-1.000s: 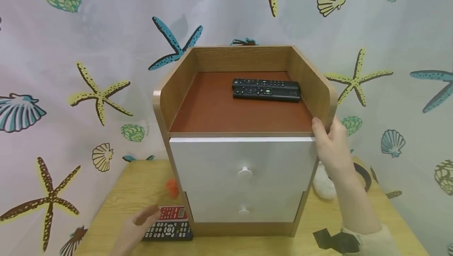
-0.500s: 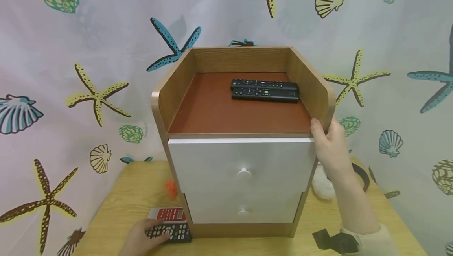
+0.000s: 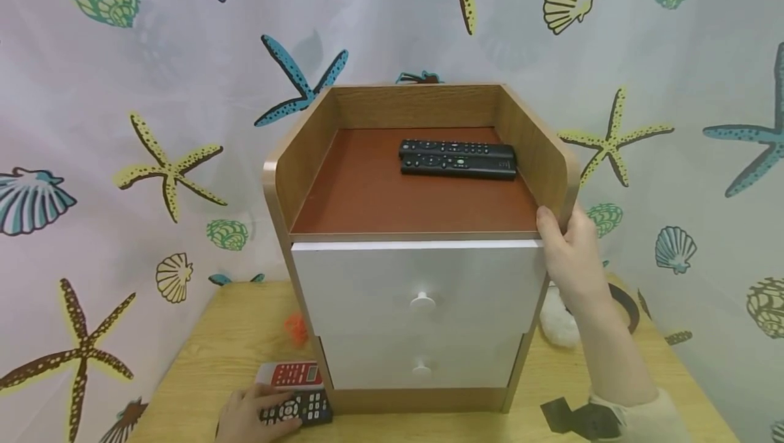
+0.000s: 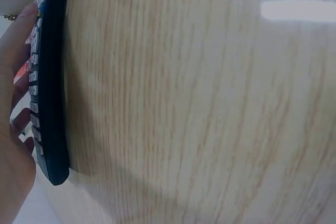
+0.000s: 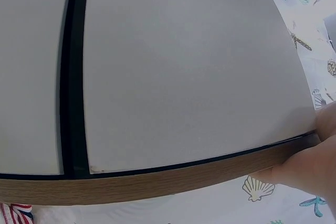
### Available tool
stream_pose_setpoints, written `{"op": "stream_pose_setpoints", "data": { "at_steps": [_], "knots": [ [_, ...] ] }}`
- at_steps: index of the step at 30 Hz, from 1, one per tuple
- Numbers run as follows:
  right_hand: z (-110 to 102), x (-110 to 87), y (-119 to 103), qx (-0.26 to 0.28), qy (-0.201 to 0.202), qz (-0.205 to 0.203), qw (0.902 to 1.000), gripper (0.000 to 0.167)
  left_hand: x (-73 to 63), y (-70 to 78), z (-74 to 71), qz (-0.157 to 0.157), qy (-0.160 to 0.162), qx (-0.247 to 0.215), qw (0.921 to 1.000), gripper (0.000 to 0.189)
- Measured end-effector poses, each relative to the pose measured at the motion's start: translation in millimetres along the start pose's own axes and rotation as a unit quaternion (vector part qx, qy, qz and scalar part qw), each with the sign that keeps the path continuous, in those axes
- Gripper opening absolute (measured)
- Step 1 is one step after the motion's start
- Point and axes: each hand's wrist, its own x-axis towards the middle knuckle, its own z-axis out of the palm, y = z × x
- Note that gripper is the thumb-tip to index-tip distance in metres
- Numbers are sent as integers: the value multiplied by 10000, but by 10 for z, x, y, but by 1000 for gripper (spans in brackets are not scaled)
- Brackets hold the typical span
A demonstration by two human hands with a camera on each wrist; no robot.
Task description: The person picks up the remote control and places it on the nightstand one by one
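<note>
Tight Spot, Easy Bump

The black remote (image 3: 314, 410) lay low by the worktop (image 3: 239, 324), close to the front left corner of the cabinet (image 3: 422, 400). The left hand (image 3: 248, 417) held it, with fingers over the far side and thumb on the near side. I could not tell if the remote was lifted at all.

That grip was on one end only, so the other end could have dipped or swung into the cabinet. A hard squeeze could have pushed some buttons. The red and white calculator (image 3: 295, 374) was just behind, so the fingers could have nudged it too.

The right hand (image 3: 569, 252) gripped the cabinet's right side board. A big tug there could have tipped or turned the cabinet, and then the two remotes (image 3: 456, 159) on top might have slid. The white fluffy thing (image 3: 559, 320) sat near that side, where a shove could have squashed it.
</note>
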Motion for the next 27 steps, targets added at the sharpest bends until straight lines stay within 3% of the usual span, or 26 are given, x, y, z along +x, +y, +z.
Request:
{"op": "stream_pose_setpoints", "data": {
  "at_steps": [5,16,22,27],
  "knots": [
    [-1,9,-1,46,-13,-12,10000,48,-14,-11,35,-46,64,-4,10000,67],
    [0,8,17,124,-35,62,9999,47,-12,-30,71,92,-139,-500,9986,71],
    [4,8,24,233,-44,10,9997,46,-30,5,40,19,-292,-710,9970,70],
    [-1,8,17,220,-8,-32,9998,44,-29,18,53,-62,-166,-720,9972,71]
  ]
}}
